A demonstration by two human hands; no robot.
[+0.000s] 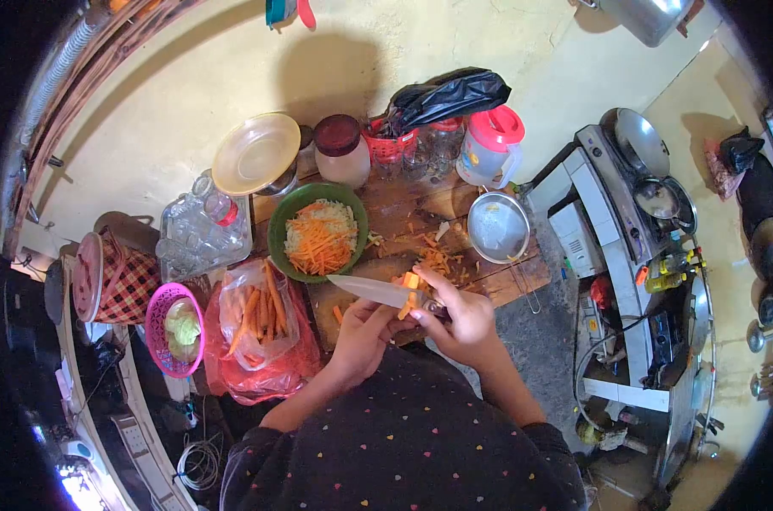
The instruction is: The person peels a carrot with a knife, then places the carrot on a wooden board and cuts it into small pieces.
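Right hand grips knife, carrot piece touching its fingers.

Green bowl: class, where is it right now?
In the head view, the green bowl sits left of centre on the wooden table, just beyond the knife, with the bag of carrots nearer the person.

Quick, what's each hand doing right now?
The left hand is closed on a carrot piece, held against the blade.
The right hand is closed around the handle of the knife.
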